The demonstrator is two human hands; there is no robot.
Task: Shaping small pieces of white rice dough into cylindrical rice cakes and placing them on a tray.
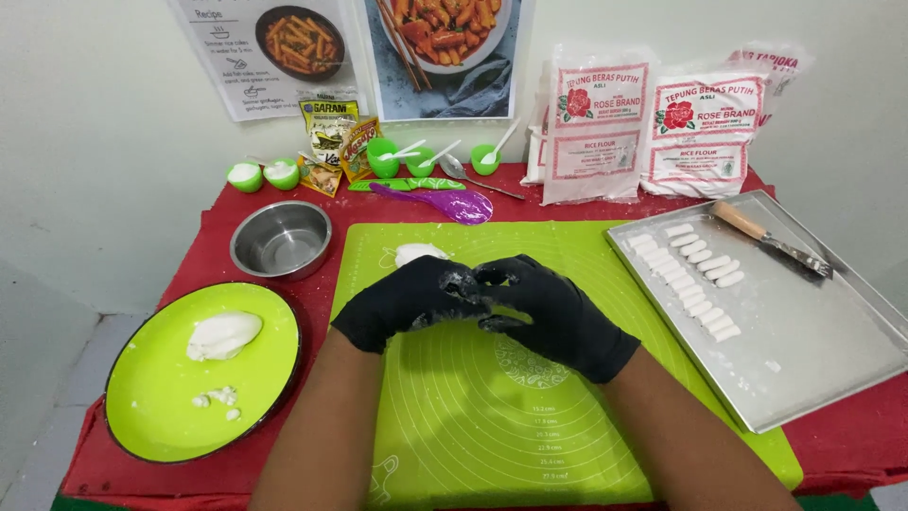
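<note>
Pressing our gloved hands together over the green mat (530,416), we have the left hand (411,301) and right hand (553,312) meeting fingertip to fingertip; we cannot tell whether dough sits between them. A dough lump (419,252) lies on the mat just beyond the left hand's knuckles. Farther left sits a plate (151,397) with more dough, farther right a tray (804,331) of cut pieces (690,270).
</note>
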